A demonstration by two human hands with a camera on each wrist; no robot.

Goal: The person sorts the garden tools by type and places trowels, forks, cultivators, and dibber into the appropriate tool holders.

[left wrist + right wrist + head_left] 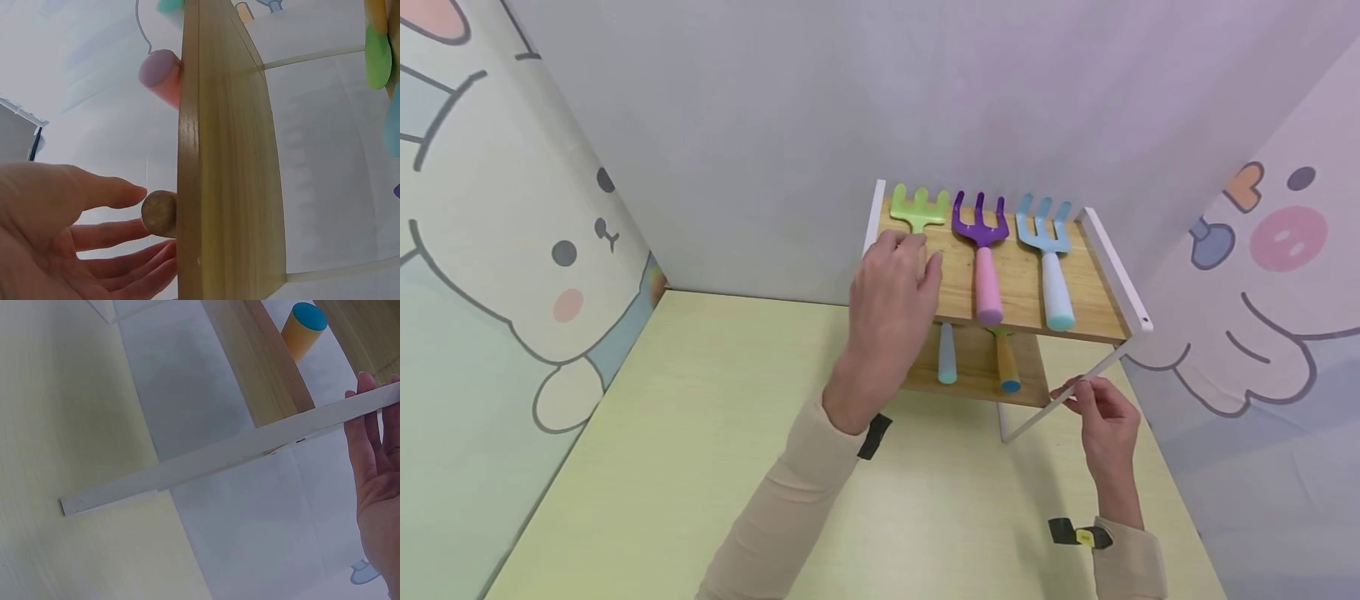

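Note:
A green toy garden fork lies at the left of the top wooden shelf. My left hand is over its wooden handle. In the left wrist view, thumb and fingers lie either side of the handle's end, loosely spread; firm contact is unclear. Beside it lie a purple fork with a pink handle and a light blue fork. My right hand pinches the white leg of the rack, some fingers passing behind it.
On the lower shelf, a pale blue handle and an orange handle with a blue end stick out at the front. The rack stands on a pale yellow table. Fabric walls enclose the back and sides.

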